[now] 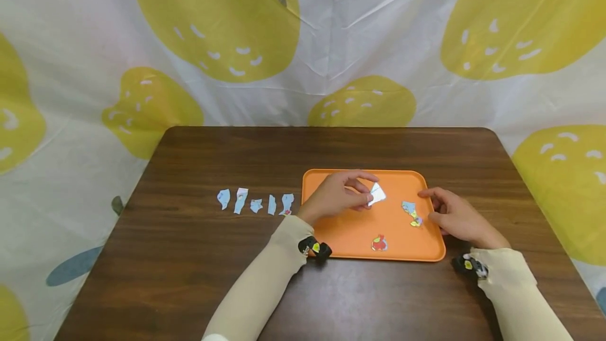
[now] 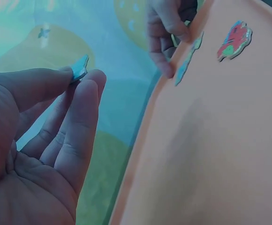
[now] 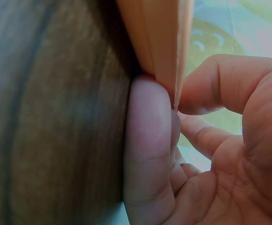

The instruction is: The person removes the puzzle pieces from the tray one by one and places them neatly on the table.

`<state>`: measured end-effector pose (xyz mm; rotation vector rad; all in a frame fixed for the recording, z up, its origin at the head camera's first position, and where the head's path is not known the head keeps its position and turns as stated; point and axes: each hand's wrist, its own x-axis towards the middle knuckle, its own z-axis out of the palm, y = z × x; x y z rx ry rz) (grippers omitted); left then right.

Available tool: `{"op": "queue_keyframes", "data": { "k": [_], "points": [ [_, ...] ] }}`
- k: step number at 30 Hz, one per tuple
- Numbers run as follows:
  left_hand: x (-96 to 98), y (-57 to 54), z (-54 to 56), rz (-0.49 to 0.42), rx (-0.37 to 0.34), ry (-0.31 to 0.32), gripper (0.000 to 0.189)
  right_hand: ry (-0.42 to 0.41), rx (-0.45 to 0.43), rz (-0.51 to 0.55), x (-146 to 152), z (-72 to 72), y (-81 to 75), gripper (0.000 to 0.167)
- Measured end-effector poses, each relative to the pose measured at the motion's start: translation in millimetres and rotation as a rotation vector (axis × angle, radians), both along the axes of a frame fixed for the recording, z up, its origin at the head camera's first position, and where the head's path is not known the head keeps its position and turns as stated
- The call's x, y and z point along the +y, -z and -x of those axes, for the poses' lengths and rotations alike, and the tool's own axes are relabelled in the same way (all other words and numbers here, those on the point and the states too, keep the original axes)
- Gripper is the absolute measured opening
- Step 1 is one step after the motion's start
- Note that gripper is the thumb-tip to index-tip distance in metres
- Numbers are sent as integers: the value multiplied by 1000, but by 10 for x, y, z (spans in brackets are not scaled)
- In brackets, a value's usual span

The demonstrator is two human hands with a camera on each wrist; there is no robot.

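My left hand (image 1: 338, 196) pinches a small puzzle piece (image 1: 377, 194) between thumb and fingertips, above the orange tray (image 1: 345, 238). In the head view the piece looks pale and shiny; its edge shows light blue in the left wrist view. At the tray's right rim, my right hand (image 1: 461, 217) grips the edge, fingers on both sides of it in the right wrist view. Just inside that rim lie blue and yellow puzzle pieces (image 1: 412, 213), apparently joined. A red puzzle piece (image 1: 379, 243) lies near the tray's front edge.
Left of the tray, several light blue puzzle pieces (image 1: 256, 205) lie in a row on the dark wooden table (image 1: 189, 257). Behind the table hangs a white cloth (image 1: 326, 30) with yellow fruit shapes. The tray has a low raised rim.
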<state>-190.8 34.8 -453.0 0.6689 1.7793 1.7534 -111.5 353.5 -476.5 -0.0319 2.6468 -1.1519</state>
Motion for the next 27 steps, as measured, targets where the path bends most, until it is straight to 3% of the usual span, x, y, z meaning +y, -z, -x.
{"op": "queue_keyframes", "data": {
  "k": [9,27],
  "points": [
    [-316,-108,37,-14,2,-21,41,3,-1,-7,-15,-8,-8,52],
    [-854,-173,85,17,43,-128,40,-1,6,-2,10,-29,-19,52]
  ]
}}
